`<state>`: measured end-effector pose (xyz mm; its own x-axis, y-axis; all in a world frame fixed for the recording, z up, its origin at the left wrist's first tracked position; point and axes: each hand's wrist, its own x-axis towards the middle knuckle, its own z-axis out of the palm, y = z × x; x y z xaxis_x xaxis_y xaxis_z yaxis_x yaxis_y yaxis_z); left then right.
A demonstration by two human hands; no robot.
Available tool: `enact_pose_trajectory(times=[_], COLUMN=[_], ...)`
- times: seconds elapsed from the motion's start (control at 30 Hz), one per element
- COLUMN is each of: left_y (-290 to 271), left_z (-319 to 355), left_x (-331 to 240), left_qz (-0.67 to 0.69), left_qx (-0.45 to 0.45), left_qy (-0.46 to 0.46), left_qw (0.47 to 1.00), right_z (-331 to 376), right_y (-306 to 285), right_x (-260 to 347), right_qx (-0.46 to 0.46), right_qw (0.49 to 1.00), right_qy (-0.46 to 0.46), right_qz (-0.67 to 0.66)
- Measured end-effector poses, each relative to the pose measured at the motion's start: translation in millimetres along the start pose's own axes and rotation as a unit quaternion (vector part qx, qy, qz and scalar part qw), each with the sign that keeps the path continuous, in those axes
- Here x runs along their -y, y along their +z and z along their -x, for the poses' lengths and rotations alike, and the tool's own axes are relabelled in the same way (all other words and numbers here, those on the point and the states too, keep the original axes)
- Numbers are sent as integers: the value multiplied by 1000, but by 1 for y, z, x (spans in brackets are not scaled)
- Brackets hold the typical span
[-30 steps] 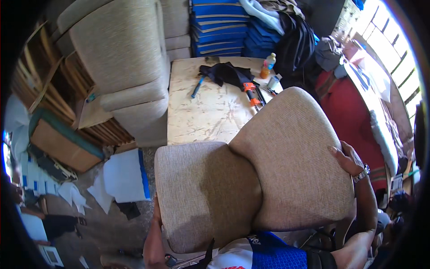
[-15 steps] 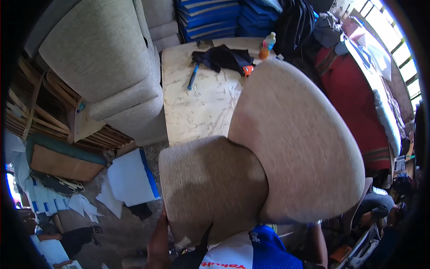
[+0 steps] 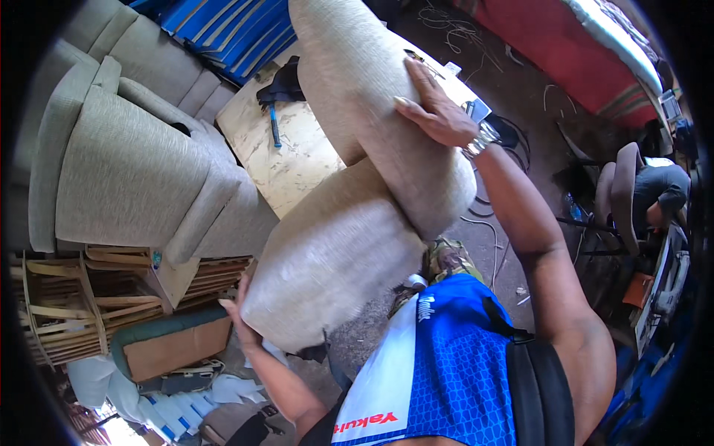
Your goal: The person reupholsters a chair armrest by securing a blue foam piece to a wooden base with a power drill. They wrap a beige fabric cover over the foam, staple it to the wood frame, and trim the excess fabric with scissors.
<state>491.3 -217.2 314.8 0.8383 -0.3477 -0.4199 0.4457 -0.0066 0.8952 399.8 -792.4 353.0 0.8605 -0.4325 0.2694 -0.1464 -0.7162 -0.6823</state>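
Both hands are on a beige upholstered chair [image 3: 335,238], whose rounded seat and curved backrest [image 3: 357,82] are tilted in front of me. My right hand [image 3: 440,115], with a metal watch at the wrist, holds the backrest at its side, thumb and fingers laid along the fabric. At the lower left, my left hand [image 3: 242,316] grips the seat's edge; part of its fingers is hidden behind the seat. Beyond the chair is a pale worn tabletop [image 3: 297,152]. On it lie a blue-handled tool [image 3: 274,126] and a dark cloth [image 3: 282,83].
Beige sofa pieces [image 3: 126,163] stand at left, above stacked wooden frames [image 3: 59,305]. Blue foam sheets [image 3: 230,33] are piled behind the table. A red padded piece [image 3: 550,52] lies at upper right; loose cables [image 3: 513,149] cross the floor. Another person [image 3: 658,189] bends down at far right.
The chair has turned and shifted left and upward in view, with its backrest now seen edge-on. My right hand has come up from below onto the backrest. The view has swung round.
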Motion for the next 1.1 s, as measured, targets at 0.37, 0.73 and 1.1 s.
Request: enact_pose_trajectory(times=[0.37, 0.73, 1.1], left_y=[4, 219, 281], left_z=[-120, -55, -131], left_x=[-99, -127, -162], left_qz=[-255, -620, -614], left_qx=[-227, 84, 255], left_qy=[133, 515, 385], left_qw=[930, 586, 640], right_z=[-163, -114, -11], right_y=[93, 75, 62], right_x=[-4, 9, 18], right_qx=[164, -17, -143], right_qw=[948, 998, 989], right_qy=[-117, -23, -38], right_qz=[245, 61, -21])
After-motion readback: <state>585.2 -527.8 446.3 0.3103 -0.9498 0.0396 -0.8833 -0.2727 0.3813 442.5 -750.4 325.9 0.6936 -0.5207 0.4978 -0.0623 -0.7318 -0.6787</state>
